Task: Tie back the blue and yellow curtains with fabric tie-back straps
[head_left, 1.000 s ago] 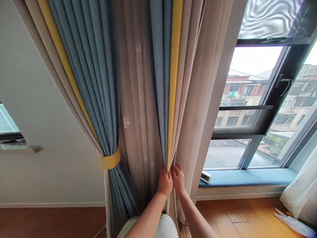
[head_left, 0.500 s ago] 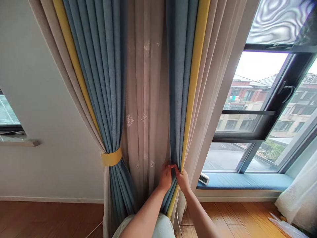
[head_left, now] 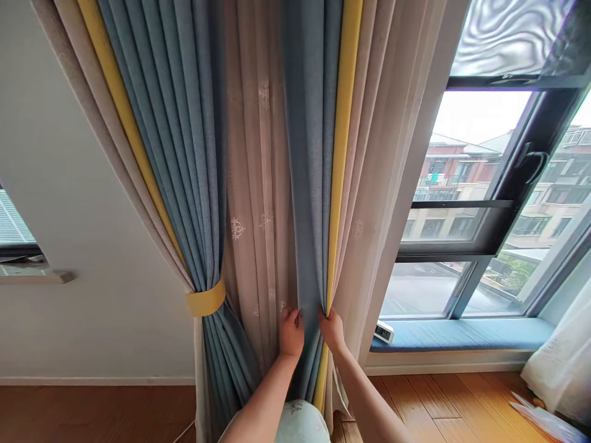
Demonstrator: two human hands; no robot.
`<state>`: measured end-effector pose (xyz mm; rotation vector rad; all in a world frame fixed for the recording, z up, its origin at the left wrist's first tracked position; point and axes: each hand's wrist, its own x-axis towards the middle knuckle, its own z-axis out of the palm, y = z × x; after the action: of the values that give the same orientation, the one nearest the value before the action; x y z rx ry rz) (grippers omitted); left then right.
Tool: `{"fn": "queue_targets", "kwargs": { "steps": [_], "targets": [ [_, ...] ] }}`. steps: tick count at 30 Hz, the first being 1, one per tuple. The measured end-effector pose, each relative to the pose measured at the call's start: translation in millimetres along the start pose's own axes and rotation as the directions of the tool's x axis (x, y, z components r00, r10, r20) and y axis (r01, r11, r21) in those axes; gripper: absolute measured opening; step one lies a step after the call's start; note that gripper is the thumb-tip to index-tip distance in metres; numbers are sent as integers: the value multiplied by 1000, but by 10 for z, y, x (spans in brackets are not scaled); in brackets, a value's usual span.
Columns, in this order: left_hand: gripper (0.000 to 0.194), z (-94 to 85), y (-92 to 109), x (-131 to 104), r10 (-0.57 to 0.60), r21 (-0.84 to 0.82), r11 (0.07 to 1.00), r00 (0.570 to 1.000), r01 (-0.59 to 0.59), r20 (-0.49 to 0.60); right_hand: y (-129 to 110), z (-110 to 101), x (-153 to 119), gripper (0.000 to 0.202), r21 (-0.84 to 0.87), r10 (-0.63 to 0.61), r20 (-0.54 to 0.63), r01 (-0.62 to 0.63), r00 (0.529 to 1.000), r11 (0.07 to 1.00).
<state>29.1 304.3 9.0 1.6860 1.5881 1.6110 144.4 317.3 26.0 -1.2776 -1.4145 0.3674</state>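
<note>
A blue curtain panel with a yellow stripe hangs right of centre. My left hand is closed on its left edge. My right hand grips the folds by the yellow stripe, fingers partly hidden behind the cloth. Between the two hands the blue fabric is spread fairly flat. On the left, another blue curtain is gathered by a yellow tieback. A beige patterned curtain hangs between the two blue ones.
To the right, a dark-framed window stands above a blue sill cushion with a small digital clock. White fabric and a plastic bag lie at the lower right. Wooden floor shows below.
My hands have moved from close together to farther apart, the left one going left with the curtain's edge. The blue panel is wider and flatter between them. The view has shifted slightly.
</note>
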Motion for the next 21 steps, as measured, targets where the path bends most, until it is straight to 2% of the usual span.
{"fn": "queue_targets", "kwargs": {
  "steps": [3,7,9,12,14,17,18,19,21],
  "targets": [
    [29,58,88,-93,50,-25,998,998,-50,37,16,97,-79,28,-8,-97,3,97,995,995],
    [52,133,264,-114,114,-105,989,984,-100,138,84,163,-203,40,69,-186,94,180,978,981],
    [49,142,332,-81,45,-106,994,984,-27,171,106,152,-238,43,124,-226,157,208,961,970],
    [33,120,384,10,-104,-7,994,983,106,150,110,71,-285,45,198,-272,266,224,925,954],
    [28,92,384,76,-151,89,986,976,138,155,110,-16,-372,41,206,-254,300,197,919,959],
    [26,45,353,140,-167,158,978,964,136,206,153,-172,-695,26,115,-102,364,63,926,991],
    [26,31,341,147,-171,164,977,961,137,215,187,-225,-859,24,74,-61,435,33,899,997],
    [25,18,329,148,-175,167,976,960,140,217,236,-278,-1044,23,37,-53,550,40,834,999],
    [25,-6,315,135,-180,176,974,959,143,218,380,-370,-1442,18,33,-171,773,230,611,973]
  ]
}}
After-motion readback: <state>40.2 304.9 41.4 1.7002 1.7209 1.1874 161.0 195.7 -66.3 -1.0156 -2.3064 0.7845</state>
